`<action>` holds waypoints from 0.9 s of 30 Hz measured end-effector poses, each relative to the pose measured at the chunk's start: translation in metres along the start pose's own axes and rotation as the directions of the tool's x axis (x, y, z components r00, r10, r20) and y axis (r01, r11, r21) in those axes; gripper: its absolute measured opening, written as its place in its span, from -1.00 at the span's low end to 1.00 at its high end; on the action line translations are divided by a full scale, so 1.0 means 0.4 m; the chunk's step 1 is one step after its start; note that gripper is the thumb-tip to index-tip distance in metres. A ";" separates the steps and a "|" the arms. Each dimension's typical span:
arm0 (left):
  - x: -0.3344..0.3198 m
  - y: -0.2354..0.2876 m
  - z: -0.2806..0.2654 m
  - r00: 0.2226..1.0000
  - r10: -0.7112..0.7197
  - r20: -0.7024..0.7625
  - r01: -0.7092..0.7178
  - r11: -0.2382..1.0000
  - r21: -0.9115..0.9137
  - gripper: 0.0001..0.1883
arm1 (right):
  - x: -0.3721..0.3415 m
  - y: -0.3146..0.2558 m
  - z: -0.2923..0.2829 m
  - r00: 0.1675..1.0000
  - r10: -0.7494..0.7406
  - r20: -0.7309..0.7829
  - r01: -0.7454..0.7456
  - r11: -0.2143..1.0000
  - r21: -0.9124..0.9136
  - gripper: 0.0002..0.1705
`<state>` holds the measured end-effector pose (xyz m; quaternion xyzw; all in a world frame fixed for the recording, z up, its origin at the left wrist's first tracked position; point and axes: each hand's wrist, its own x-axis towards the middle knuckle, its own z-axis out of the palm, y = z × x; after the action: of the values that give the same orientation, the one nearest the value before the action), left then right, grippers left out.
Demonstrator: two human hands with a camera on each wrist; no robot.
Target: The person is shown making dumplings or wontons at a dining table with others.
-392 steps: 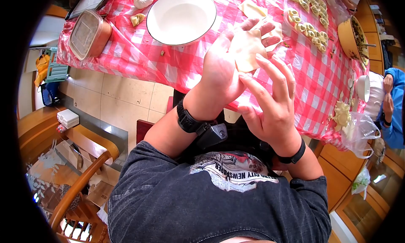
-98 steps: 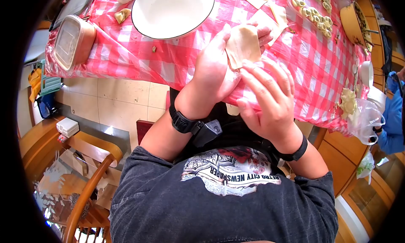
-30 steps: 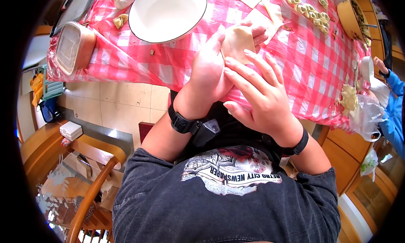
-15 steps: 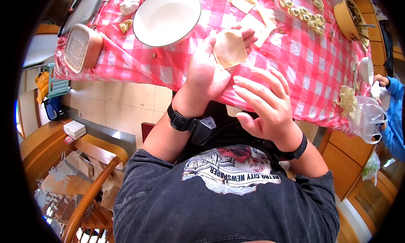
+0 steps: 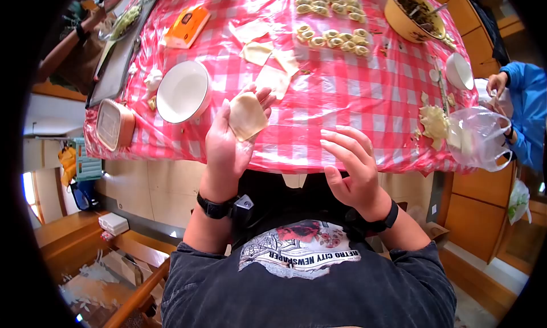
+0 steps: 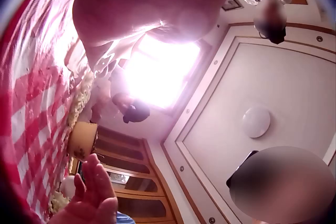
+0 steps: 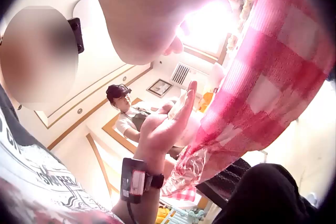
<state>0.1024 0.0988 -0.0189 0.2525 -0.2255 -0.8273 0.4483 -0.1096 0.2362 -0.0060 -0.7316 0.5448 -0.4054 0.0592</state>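
My left hand (image 5: 223,149) is held palm up over the near side of the table, with a pale square dough wrapper (image 5: 247,117) lying flat across the palm and fingers. Its fingers are straight under the wrapper. In the right wrist view that same left hand (image 7: 161,132) is seen from the side. To the right, my right hand (image 5: 353,168) hovers by the table's near edge, fingers spread and relaxed, holding nothing. Beyond the left hand, several loose wrappers (image 5: 272,80) lie on the checked cloth. Rows of folded dumplings (image 5: 336,40) sit farther back.
A white enamel basin (image 5: 183,92) and a lidded box (image 5: 115,124) stand at the left. An orange packet (image 5: 187,27) lies behind them. A yellow bowl of filling (image 5: 414,11), a white bowl (image 5: 459,71) and a plastic bag (image 5: 478,137) are at the right, near another person in blue.
The head view has shifted, showing more of the table. The right hand, earlier touching the wrapper with its fingertips, is now apart from it; the wrapper stays on the left palm.
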 end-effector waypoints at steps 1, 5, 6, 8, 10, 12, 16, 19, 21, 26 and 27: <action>-0.004 0.002 0.019 1.000 0.000 0.014 0.000 1.000 0.008 -0.40 | -0.006 0.003 -0.012 1.000 -0.002 -0.015 0.001 1.000 -0.006 -0.62; -0.013 0.023 0.116 0.998 -0.053 0.040 0.051 0.997 0.053 -0.39 | -0.016 0.015 -0.057 0.997 0.030 -0.077 -0.030 1.000 0.011 -0.65; -0.011 0.026 0.134 0.995 -0.066 0.069 0.065 0.998 0.027 -0.39 | -0.017 0.018 -0.069 0.994 0.042 -0.099 -0.041 0.999 0.019 -0.67; -0.005 0.033 0.174 0.988 -0.086 0.132 0.088 0.996 -0.014 -0.43 | -0.005 0.030 -0.104 0.990 0.026 -0.139 -0.028 1.000 -0.014 -0.68; 0.006 0.034 0.218 0.983 -0.114 0.144 0.121 0.992 -0.035 -0.43 | 0.018 0.042 -0.142 0.978 0.002 -0.207 -0.015 0.998 -0.063 -0.71; 0.024 0.026 0.246 0.973 -0.152 0.176 0.163 0.985 -0.053 -0.43 | 0.037 0.068 -0.190 0.974 -0.004 -0.227 -0.024 0.992 -0.123 -0.71; 0.074 -0.004 0.297 0.953 -0.194 0.232 0.206 0.978 -0.029 -0.43 | 0.110 0.092 -0.291 0.940 0.155 -0.303 -0.219 0.957 -0.191 -0.68; 0.117 -0.019 0.320 0.949 -0.210 0.234 0.217 0.976 -0.001 -0.43 | 0.179 0.114 -0.364 0.851 0.414 -0.322 -0.472 0.873 -0.126 -0.64; 0.144 -0.033 0.326 0.943 -0.221 0.248 0.235 0.972 -0.027 -0.43 | 0.222 0.159 -0.400 0.843 0.436 -0.315 -0.501 0.850 -0.166 -0.64; 0.196 -0.056 0.317 0.921 -0.276 0.275 0.295 0.955 -0.029 -0.44 | 0.318 0.272 -0.445 0.835 0.493 -0.243 -0.550 0.738 -0.391 -0.59; 0.204 -0.058 0.318 0.926 -0.284 0.247 0.299 0.954 -0.024 -0.44 | 0.333 0.304 -0.444 0.833 0.495 -0.248 -0.553 0.732 -0.397 -0.59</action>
<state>-0.0296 0.0590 0.0476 0.1670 -0.2126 -0.9157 0.2974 -0.3072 0.1383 0.1182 -0.5140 0.8105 -0.2787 -0.0354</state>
